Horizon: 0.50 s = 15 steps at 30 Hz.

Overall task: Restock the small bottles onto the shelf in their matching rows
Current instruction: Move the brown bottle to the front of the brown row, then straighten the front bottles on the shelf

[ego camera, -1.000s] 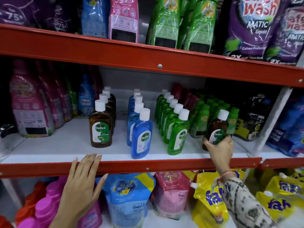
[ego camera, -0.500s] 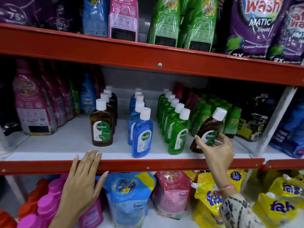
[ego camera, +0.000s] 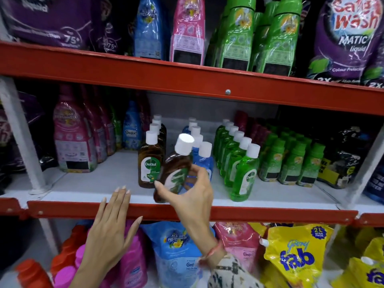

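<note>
My right hand grips a small brown Dettol bottle with a white cap, tilted to the right, just above the front of the middle shelf. It hangs right in front of the brown row and partly covers the blue row. A row of green bottles stands to the right. My left hand lies flat, fingers spread, on the shelf's red front edge and holds nothing.
Pink and purple softener bottles fill the shelf's left side, small green-capped bottles and dark pouches the right. A white upright post stands at left. Pouches and bottles crowd the shelves above and below.
My right hand has lifted the brown bottle from the right of the green row and carried it left to the front of the brown row. The left hand stays on the edge.
</note>
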{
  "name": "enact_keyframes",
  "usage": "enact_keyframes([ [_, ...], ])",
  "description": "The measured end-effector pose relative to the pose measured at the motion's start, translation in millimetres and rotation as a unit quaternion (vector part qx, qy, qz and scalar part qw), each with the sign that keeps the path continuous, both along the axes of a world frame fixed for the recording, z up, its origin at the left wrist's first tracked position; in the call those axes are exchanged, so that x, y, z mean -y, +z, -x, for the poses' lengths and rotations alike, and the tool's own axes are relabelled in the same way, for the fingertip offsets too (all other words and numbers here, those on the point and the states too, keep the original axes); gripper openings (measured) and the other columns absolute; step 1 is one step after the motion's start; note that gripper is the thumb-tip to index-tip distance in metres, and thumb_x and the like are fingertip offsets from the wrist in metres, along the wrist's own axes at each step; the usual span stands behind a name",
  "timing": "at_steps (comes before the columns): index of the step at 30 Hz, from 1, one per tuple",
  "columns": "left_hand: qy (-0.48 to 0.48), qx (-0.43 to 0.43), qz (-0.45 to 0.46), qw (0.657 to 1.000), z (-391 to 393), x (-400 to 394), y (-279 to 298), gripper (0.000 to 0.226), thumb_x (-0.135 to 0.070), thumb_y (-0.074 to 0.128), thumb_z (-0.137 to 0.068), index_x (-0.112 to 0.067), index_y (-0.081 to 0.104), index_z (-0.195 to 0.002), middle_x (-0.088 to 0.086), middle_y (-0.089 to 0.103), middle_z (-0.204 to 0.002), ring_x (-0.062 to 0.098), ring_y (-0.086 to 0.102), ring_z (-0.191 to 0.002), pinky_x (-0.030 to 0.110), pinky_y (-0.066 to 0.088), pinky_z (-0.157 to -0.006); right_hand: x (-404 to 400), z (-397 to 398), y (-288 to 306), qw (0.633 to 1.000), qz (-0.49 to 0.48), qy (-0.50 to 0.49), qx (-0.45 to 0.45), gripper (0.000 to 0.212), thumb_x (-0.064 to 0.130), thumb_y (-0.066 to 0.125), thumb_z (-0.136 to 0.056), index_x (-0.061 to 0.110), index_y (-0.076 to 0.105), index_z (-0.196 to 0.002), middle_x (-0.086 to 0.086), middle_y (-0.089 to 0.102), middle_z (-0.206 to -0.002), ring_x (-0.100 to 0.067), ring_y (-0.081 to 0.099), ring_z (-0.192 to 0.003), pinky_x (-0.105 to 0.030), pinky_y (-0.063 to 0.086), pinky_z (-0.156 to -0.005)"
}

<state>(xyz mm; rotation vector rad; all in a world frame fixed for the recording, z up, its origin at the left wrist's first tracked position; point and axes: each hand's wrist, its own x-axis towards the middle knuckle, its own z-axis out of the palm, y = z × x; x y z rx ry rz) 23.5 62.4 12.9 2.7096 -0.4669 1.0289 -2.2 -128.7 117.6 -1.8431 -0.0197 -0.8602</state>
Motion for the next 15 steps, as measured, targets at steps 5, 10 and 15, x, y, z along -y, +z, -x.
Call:
enact_keyframes([
  [5, -0.029, -0.018, 0.016, 0.999, 1.3, -5.5, 0.7, 0.07, -0.048, 0.033, -0.097, -0.002, 0.032, -0.15, 0.013, 0.035, -0.158, 0.021, 0.028, -0.147, 0.033, 0.006, -0.125, -34.2, -33.8, -7.4, 0.997, 0.053, -0.009, -0.062, 0.073, 0.062, 0.08, -0.053, 0.024, 0.048, -0.107, 0.004, 0.059, -0.104, -0.014, 0.059, -0.101, -0.032, 0.05, -0.087],
  [10, -0.057, -0.052, 0.046, 0.996, 0.1, -7.4, 2.0, 0.065, -0.046, 0.031, -0.1, -0.007, 0.03, -0.152, 0.008, 0.034, -0.159, 0.015, 0.021, -0.15, 0.032, 0.004, -0.125, -46.4, -50.1, -15.2, 0.988, 0.088, -0.029, -0.122, 0.08, 0.061, 0.078, -0.056, 0.011, 0.053, -0.112, -0.005, 0.06, -0.11, -0.025, 0.058, -0.109, -0.035, 0.045, -0.089],
  [15, -0.082, -0.1, 0.147, 0.981, 4.8, -1.1, 10.0, 0.066, -0.056, 0.013, -0.1, -0.018, 0.022, -0.153, 0.0, 0.028, -0.161, -0.008, 0.006, -0.147, 0.022, -0.008, -0.121, -51.0, -52.1, -17.3, 0.987, 0.102, -0.03, -0.118, 0.083, 0.065, 0.076, -0.057, 0.012, 0.053, -0.116, -0.005, 0.06, -0.11, -0.025, 0.057, -0.11, -0.035, 0.046, -0.091],
])
